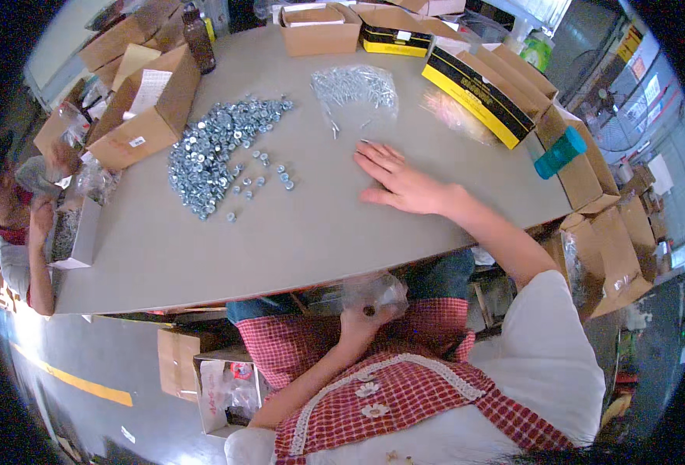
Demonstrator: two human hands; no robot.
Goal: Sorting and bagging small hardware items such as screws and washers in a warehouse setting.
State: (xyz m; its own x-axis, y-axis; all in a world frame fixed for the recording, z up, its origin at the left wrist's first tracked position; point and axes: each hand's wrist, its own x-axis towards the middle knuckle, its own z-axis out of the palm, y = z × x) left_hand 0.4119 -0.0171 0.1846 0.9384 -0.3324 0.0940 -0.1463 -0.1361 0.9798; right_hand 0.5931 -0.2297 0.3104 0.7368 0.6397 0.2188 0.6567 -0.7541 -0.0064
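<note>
Screws point(354, 87) in a loose silvery heap at the upper centre of the frame, on a grey table point(280, 240). Just below, near the centre, right hand point(397, 182) palm down and open, fingers stretched toward a single screw point(365, 141) at the fingertips; cannot tell whether touching it. At the lower centre, below the table's edge, left hand point(364, 319) closed on a clear plastic bag point(373, 291). Left of centre, a big heap of small round metal parts point(215, 147), with strays to its right. At the upper right, a black and yellow box point(478, 97) beside a bag of pale pieces point(459, 118); further right, a tilted teal bottle point(561, 153). At the left edge, another person's arm point(42, 256) beside a white box point(87, 232).
</note>
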